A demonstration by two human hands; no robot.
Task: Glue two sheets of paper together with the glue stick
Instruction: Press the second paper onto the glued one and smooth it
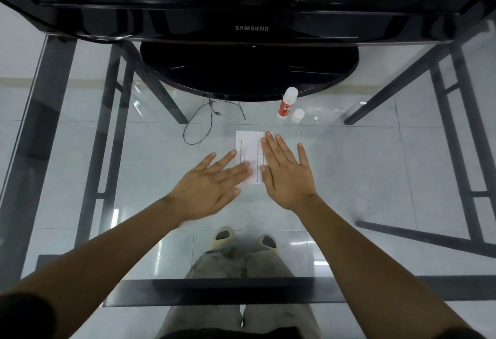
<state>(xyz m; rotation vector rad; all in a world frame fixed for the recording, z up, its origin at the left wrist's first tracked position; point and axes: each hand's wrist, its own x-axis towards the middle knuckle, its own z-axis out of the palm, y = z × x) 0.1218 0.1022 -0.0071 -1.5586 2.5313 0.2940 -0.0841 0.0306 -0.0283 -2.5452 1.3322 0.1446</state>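
paper between two flat hands on a glass table

the small white printed paper sheet [248,150] lay on the clear glass tabletop [362,166], left hand [212,188] over its left edge, right hand [285,172] on its right; behind stood the red-and-white glue stick [286,103], its white round cap [297,115] just right, before the black oval monitor base [249,70].

The flat rectangular sheet of paper [248,148] was white with thin lines of black print. The small plastic glue stick [286,103] was white with a red label, its loose round cap [297,115] white. The glossy monitor [249,29] was black with grey lettering. The clear glass counter [362,166] showed pale blue-grey floor tiles [429,156].
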